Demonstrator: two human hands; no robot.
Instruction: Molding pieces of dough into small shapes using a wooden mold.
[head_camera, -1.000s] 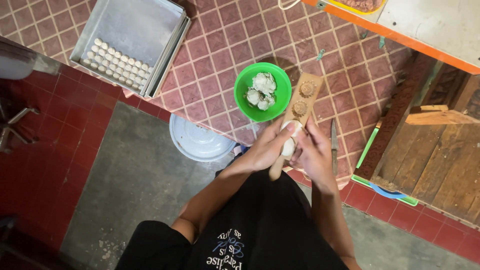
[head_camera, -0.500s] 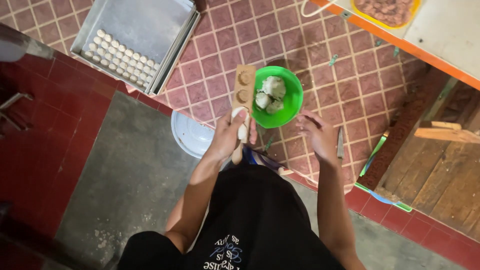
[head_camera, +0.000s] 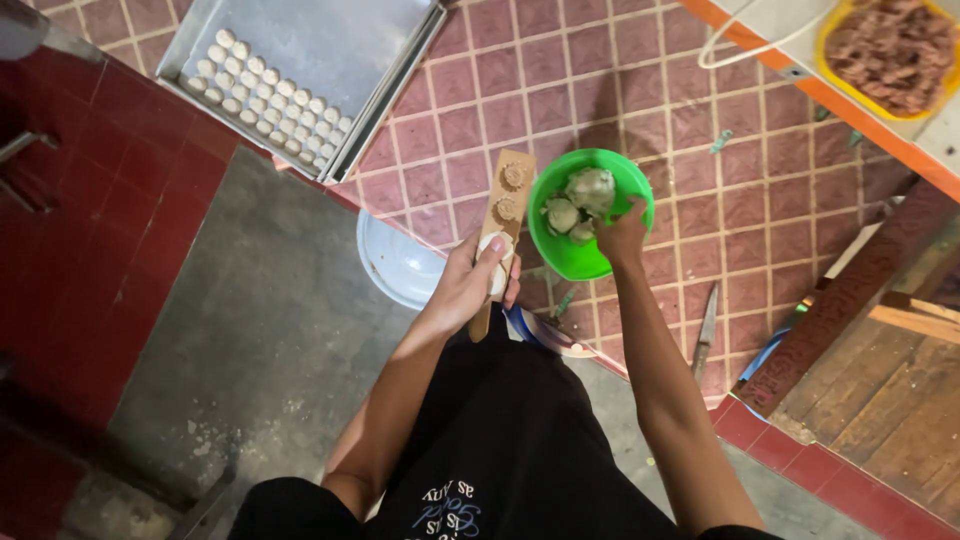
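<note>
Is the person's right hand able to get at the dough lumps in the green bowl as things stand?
Probably yes. The right hand is already at the rim of the green bowl, beside the dough lumps, with nothing covering them. The left hand holds the wooden mould off to the side, clear of the way.

Maroon tiled floor (head_camera: 640, 90); grey concrete patch (head_camera: 260, 340); wooden boards (head_camera: 890, 400).

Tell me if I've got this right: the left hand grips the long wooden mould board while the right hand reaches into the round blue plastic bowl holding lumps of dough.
Not quite. The head view shows the round plastic bowl is green, not blue. The rest holds: the left hand grips the long wooden mould board, and the right hand reaches into the bowl holding lumps of dough.
</note>
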